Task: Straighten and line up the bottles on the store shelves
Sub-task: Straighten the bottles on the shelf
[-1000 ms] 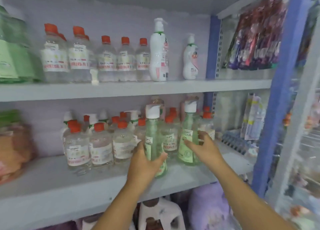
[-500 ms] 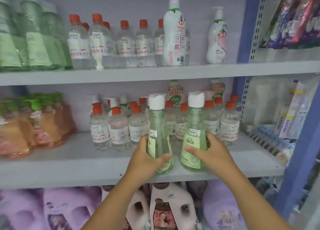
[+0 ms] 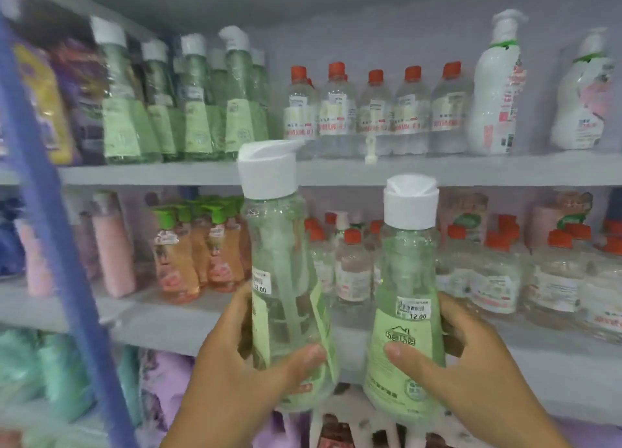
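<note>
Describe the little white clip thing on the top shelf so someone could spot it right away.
On the top shelf, find the row of clear red-capped bottles. The white clip stands at the shelf's front edge before them, the only small loose piece there.

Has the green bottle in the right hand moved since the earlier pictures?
Yes. The green bottle in the right hand has come up off the middle shelf, toward the camera.
</note>
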Demonstrator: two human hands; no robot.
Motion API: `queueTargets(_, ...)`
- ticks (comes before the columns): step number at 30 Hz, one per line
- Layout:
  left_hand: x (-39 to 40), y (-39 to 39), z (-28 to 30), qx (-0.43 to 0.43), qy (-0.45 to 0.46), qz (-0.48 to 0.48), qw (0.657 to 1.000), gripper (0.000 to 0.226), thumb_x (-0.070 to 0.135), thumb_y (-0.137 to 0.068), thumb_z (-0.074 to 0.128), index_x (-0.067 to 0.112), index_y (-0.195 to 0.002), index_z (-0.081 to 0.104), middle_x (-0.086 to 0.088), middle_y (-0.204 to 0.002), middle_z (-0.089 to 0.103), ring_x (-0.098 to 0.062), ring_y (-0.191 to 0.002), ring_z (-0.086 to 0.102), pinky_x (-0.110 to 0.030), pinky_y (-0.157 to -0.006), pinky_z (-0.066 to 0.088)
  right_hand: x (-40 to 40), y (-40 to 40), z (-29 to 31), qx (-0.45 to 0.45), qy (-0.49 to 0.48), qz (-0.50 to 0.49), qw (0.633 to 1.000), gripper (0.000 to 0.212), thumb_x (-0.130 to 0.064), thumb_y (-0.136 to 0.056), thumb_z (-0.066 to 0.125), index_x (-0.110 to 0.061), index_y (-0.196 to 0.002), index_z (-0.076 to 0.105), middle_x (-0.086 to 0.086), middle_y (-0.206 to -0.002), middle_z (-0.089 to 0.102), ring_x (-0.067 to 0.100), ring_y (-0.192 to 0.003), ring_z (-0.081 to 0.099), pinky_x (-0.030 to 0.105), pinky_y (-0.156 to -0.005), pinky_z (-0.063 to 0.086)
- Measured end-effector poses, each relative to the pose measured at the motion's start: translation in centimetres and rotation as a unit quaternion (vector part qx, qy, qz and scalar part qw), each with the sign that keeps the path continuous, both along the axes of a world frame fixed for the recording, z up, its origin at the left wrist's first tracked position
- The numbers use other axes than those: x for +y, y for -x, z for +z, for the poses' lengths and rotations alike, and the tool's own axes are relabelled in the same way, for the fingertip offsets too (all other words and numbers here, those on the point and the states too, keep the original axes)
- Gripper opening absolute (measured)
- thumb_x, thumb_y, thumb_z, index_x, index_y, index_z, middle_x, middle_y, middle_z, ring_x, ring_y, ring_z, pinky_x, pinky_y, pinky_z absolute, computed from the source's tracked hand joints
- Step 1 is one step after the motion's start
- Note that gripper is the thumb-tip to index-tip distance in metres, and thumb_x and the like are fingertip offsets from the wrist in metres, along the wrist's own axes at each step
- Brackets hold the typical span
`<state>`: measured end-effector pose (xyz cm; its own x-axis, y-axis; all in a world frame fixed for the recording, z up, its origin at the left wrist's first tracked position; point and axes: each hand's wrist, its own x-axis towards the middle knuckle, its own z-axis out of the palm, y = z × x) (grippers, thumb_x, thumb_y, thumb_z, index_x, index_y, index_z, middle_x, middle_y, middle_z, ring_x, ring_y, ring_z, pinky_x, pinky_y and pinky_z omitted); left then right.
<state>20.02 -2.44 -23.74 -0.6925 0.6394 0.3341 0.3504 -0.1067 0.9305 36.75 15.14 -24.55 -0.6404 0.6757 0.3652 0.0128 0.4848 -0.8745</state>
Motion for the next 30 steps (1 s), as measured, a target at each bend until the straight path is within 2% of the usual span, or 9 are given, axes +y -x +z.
queueTargets(2,-3.1,2.2,2.8,0.028,-0.018,0.008,0.999,0.087,0.043,-0.042,0.094,0.054,-0.123,0.063,0.019,-0.109,0.077,-0.003,-0.101,0.074,-0.03,-0.089,0.054,-3.0,2.3,2.0,0.008,0.003,0.037,0.999,0.061,-0.027,-0.062,0.095,-0.055,-0.109,0.07,-0.026,-0.103,0.075,-0.004,-0.094,0.071,0.023,-0.084,0.056)
queueTargets(6,-6.8,9.0,8.5,0.08,-0.048,0.068,0.993,0.095,0.06,-0.034,0.085,0.054,-0.126,0.063,0.025,-0.109,0.075,0.0,-0.105,0.071,-0.034,-0.095,0.054,-7.8,7.7,8.0,0.074,-0.009,0.056,0.996,0.089,-0.073,-0.012,0.09,-0.067,-0.097,0.069,-0.022,-0.102,0.077,-0.001,-0.094,0.073,0.02,-0.083,0.056)
queueTargets(8,-7.6,12.5,11.4,0.124,-0.06,0.1,0.985,0.098,0.073,-0.036,0.083,0.051,-0.129,0.06,0.025,-0.108,0.075,-0.004,-0.115,0.068,-0.038,-0.099,0.055,-9.4,10.2,11.7,0.112,-0.046,0.057,0.991,0.069,-0.066,-0.027,0.094,-0.064,-0.092,0.071,-0.017,-0.092,0.079,0.002,-0.084,0.075,0.018,-0.069,0.058)
queueTargets(11,-7.4,16.8,15.3,0.165,-0.098,0.127,0.973,0.096,0.074,-0.05,0.084,0.039,-0.135,0.058,0.021,-0.112,0.075,-0.002,-0.105,0.071,-0.036,-0.096,0.057,-10.1,14.0,17.0,0.17,-0.097,0.06,0.979,0.045,-0.048,-0.051,0.094,-0.049,-0.092,0.074,-0.02,-0.088,0.078,-0.002,-0.079,0.074,0.016,-0.059,0.057)
queueTargets(15,-5.9,21.7,18.4,0.216,-0.08,0.165,0.959,0.102,0.079,-0.06,0.077,0.04,-0.147,0.044,0.023,-0.132,0.061,-0.006,-0.12,0.059,-0.036,-0.106,0.047,-9.2,20.4,21.4,0.165,-0.121,0.013,0.979,0.037,-0.043,-0.074,0.085,-0.033,-0.107,0.072,-0.017,-0.097,0.078,0.002,-0.087,0.075,0.033,-0.077,0.062)
queueTargets(19,-3.4,25.1,19.5,0.205,0.0,0.171,0.964,0.102,0.07,-0.074,0.075,0.029,-0.157,0.031,0.007,-0.152,0.05,-0.02,-0.134,0.051,-0.035,-0.096,0.043,-6.8,26.2,22.6,0.103,-0.109,-0.029,0.988,0.031,-0.048,-0.078,0.083,-0.033,-0.103,0.074,-0.018,-0.093,0.078,0.004,-0.083,0.076,0.039,-0.078,0.064)
queueTargets(25,-1.0,28.1,20.2,0.227,0.069,0.174,0.956,0.09,0.074,-0.077,0.069,0.025,-0.147,0.04,0.005,-0.139,0.061,-0.024,-0.124,0.06,-0.032,-0.086,0.045,-4.7,31.3,22.6,0.05,-0.088,-0.045,0.994,0.034,-0.052,-0.081,0.08,-0.029,-0.106,0.072,-0.011,-0.097,0.079,0.008,-0.084,0.076,0.031,-0.071,0.06)
queueTargets(28,-0.5,29.4,20.4,0.256,0.071,0.154,0.952,0.083,0.074,-0.077,0.069,0.026,-0.139,0.041,0.004,-0.135,0.062,-0.021,-0.119,0.061,-0.035,-0.093,0.051,-4.6,32.0,23.1,0.009,-0.102,-0.037,0.994,0.03,-0.054,-0.083,0.077,-0.035,-0.104,0.069,-0.015,-0.098,0.076,0.003,-0.084,0.073,0.022,-0.066,0.052)
queueTargets(30,-0.9,29.7,20.7,0.259,0.034,0.13,0.957,0.078,0.061,-0.089,0.066,0.024,-0.15,0.035,0.004,-0.147,0.054,-0.014,-0.124,0.054,-0.03,-0.101,0.045,-4.5,32.3,23.5,-0.02,-0.115,-0.036,0.992,0.026,-0.056,-0.084,0.075,-0.04,-0.101,0.064,-0.019,-0.099,0.073,0.002,-0.087,0.07,0.021,-0.068,0.051)
